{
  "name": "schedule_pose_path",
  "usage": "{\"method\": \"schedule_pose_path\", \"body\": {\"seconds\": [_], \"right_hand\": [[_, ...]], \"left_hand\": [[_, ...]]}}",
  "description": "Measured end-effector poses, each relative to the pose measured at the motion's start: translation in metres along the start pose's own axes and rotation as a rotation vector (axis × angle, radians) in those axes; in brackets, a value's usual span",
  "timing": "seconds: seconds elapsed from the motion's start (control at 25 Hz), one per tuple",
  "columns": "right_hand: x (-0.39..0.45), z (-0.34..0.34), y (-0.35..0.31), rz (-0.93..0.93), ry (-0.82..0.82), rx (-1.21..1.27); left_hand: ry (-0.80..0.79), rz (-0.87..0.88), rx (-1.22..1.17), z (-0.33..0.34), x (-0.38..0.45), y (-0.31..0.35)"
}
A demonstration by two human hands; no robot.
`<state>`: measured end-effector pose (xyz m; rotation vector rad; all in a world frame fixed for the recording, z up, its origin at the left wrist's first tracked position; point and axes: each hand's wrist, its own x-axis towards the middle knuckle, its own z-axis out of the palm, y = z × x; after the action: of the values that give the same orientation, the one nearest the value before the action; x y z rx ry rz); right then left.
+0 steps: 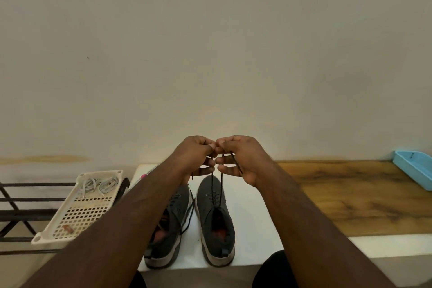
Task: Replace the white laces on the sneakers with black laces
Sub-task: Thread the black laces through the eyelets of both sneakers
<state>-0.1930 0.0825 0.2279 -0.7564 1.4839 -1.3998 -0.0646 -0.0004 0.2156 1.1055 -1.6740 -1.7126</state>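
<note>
Above the toe of the right sneaker [216,220], both hands are raised close together, knuckles nearly touching. The two ends of the black lace [217,190] are pinched, one in the curled fingers of the left hand [195,155] and one in those of the right hand [242,159], and are drawn up from the shoe's top eyelets. The left sneaker [170,224] stands just beside it. White laces [98,185] are seen coiled in a perforated tray [79,215] left of the sneakers.

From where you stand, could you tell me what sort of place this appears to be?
Probably a home entryway or shoe corner: a metal rack beside a low white bench against a plain wall, with grey sneakers being laced.
</note>
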Motion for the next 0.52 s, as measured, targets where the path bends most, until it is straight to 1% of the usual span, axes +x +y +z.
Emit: {"method": "schedule_pose_path", "body": {"seconds": [0.12,0.2,0.36,0.52], "right_hand": [[-0.013,0.007,-0.015,-0.037,0.032,-0.124],[-0.02,0.009,-0.019,-0.056,0.029,-0.244],[-0.024,0.015,-0.018,-0.102,0.064,-0.433],[-0.018,0.015,-0.013,-0.147,0.066,-0.629]], "left_hand": [[-0.005,0.011,0.051,-0.002,-0.016,0.015],[-0.023,-0.016,0.061,-0.001,-0.028,0.024],[-0.097,-0.107,0.028,0.0,-0.042,0.029],[-0.172,-0.132,0.04,0.003,-0.039,0.027]]}}
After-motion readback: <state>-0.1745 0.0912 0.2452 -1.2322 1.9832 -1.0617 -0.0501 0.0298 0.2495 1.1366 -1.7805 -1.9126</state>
